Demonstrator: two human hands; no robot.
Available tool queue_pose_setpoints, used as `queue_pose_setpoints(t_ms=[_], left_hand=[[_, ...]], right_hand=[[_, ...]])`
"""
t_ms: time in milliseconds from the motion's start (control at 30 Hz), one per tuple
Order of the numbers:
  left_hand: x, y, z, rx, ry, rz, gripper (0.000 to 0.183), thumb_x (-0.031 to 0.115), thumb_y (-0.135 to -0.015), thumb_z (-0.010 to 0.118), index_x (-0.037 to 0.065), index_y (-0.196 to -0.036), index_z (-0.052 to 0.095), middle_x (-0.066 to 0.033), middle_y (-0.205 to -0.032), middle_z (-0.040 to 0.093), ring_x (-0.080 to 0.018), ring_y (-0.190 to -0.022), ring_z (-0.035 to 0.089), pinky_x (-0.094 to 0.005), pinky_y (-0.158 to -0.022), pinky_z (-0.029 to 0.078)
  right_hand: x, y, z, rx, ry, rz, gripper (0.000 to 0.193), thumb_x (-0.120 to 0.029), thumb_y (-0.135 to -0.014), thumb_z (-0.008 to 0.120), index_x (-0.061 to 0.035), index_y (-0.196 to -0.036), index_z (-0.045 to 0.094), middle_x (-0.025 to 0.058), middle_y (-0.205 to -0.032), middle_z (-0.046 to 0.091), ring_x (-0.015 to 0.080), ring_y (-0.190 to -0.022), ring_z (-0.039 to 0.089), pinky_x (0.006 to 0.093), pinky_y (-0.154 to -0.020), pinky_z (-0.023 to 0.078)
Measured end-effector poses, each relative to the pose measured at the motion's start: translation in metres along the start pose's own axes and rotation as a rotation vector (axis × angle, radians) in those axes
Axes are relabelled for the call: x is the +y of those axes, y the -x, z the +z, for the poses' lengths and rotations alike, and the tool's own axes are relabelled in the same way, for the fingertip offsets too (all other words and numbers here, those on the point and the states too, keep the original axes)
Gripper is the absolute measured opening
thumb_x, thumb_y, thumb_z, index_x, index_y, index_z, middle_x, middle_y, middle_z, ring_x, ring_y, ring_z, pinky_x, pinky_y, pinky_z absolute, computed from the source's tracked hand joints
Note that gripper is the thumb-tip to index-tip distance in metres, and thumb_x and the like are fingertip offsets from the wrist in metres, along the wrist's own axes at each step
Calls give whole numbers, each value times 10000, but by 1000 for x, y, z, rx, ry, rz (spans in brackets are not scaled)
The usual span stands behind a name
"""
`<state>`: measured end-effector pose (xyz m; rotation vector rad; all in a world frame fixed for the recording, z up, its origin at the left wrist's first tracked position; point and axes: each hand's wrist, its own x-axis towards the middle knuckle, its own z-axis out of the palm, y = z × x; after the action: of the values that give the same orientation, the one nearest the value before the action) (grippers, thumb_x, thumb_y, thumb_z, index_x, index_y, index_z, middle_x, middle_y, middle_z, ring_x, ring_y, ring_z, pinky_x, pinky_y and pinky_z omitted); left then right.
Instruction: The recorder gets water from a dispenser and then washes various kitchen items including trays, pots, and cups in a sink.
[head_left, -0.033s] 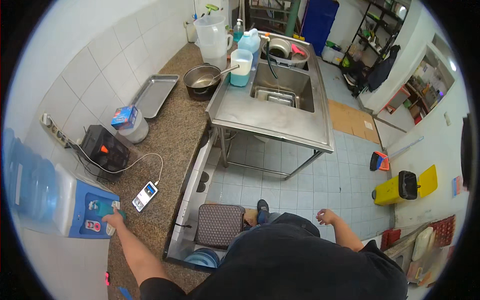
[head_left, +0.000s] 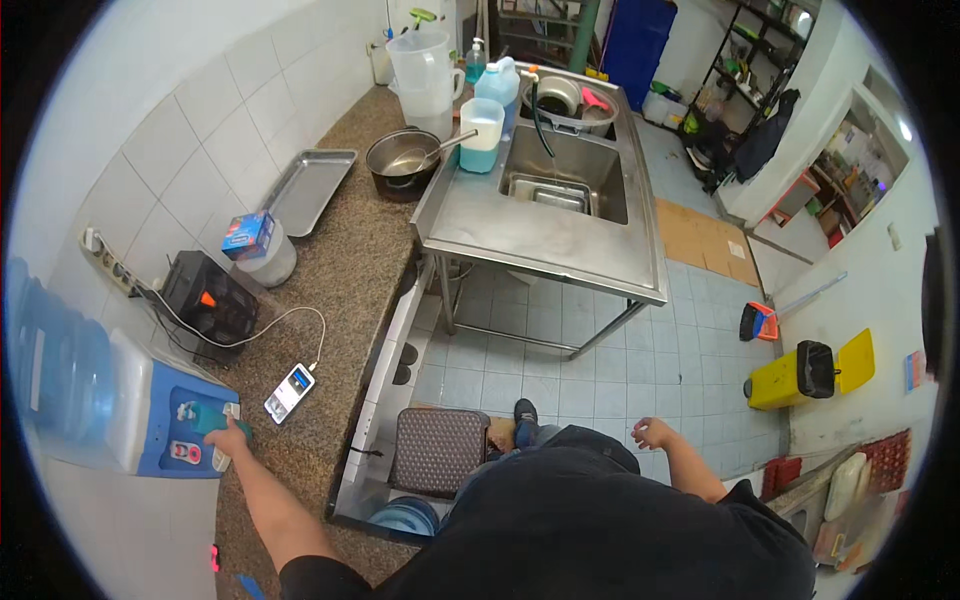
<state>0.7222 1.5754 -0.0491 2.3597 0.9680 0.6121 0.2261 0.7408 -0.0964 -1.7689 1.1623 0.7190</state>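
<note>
At the far left, my left hand is closed around a teal bottle. The bottle lies against the front of a blue and white water dispenser, by its taps; its mouth is hard to make out. A large clear blue water jug sits on the dispenser. My right hand hangs in the air to the right of my body, over the tiled floor, fingers loosely bent and apart with nothing visible in them. On the granite counter near my left hand, a phone is plugged into a white cable.
A black appliance, a white tub carrying a blue box, a metal tray and a pan line the counter. Ahead stands a steel sink table. A yellow bin is on the right.
</note>
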Motion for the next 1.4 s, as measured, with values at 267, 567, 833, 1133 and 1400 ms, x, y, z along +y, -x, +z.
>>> queue_pose_setpoints(t_ms=[267,567,833,1133,1400], left_hand=[[-2,-5,-2,-40,-14,-25,1069,295,-805,760,-253,-1310,-7,-359,-1200,534,-424,-1117,577,-395,-948,467],[-13,-12,-4,-44,-32,-53,1080,278,-801,764,-248,-1317,-25,-354,-1204,536,-434,-1113,577,-396,-948,465],[5,2,-5,-47,49,-48,926,265,-791,773,-171,-1267,109,-352,-1162,555,-451,-1083,588,-433,-923,476],[7,4,-9,-23,4,-49,894,271,-788,777,-157,-1250,143,-353,-1144,562,-460,-1071,591,-436,-913,482],[9,5,-9,-27,-19,-41,1020,304,-800,766,-222,-1304,52,-357,-1127,574,-444,-1067,601,-416,-923,483]], right_hand=[[0,-3,7,1,8,2,382,-260,-859,682,-57,-1151,544,102,-906,707,194,-746,691,328,-541,496],[2,-5,8,-28,-28,25,368,-230,-851,688,-76,-1151,542,82,-915,709,201,-741,696,338,-544,490],[9,-8,10,-7,-13,4,413,-289,-849,687,-39,-1153,560,104,-855,706,196,-695,697,329,-517,502],[4,-5,10,-20,-31,27,418,-275,-848,688,-37,-1162,547,108,-863,706,201,-681,692,336,-507,495],[14,-14,13,-48,-5,30,357,-203,-836,661,-75,-1150,550,101,-975,707,223,-811,711,366,-586,529]])
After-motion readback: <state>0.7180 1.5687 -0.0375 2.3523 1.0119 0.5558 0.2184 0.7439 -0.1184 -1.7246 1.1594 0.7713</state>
